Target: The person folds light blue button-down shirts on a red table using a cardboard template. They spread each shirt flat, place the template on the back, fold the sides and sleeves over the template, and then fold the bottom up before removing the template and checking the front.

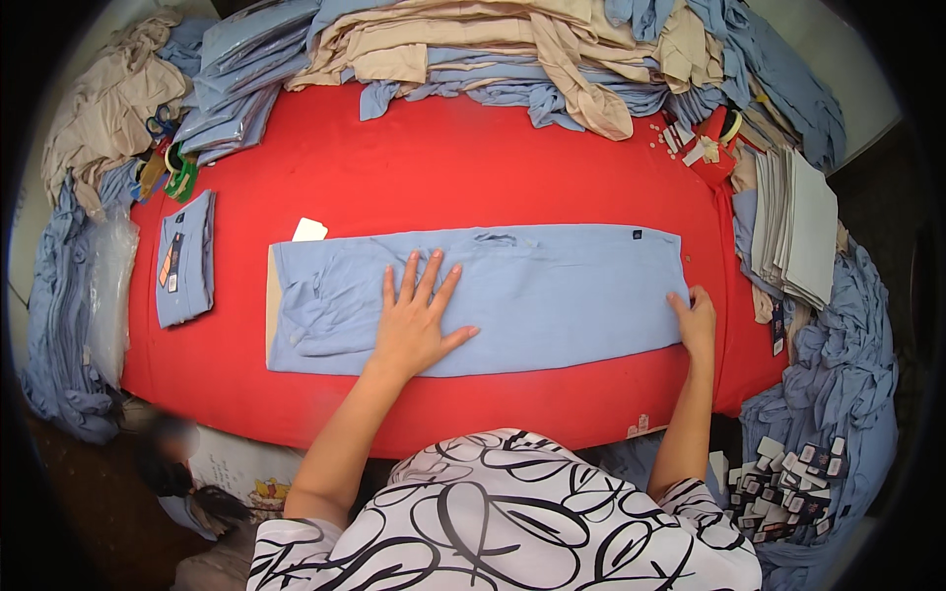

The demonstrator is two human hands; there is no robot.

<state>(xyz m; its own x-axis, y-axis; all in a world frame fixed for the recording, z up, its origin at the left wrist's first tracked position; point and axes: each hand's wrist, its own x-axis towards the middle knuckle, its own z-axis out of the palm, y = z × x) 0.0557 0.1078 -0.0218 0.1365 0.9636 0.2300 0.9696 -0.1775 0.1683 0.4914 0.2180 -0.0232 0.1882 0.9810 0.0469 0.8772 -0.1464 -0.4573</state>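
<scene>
A light blue garment (562,295), folded into a long flat strip, lies crosswise on the red-covered table. My left hand (413,317) rests flat on it left of the middle, fingers spread. Over at the right end, my right hand (696,313) pinches the garment's edge between thumb and bent fingers. A small dark label (638,234) shows near the far right corner. Wrinkles gather at the left end, where a beige strip (273,305) borders the cloth. From under the far left edge sticks out a white card (309,229).
Left on the red cloth (394,158) lies a folded blue garment (185,258) with a tag. Blue and beige clothes (473,49) pile along the back. White sheets (791,227) stack at right, tags (788,488) below them. Scissors (161,121) and green tape (180,177) lie back left.
</scene>
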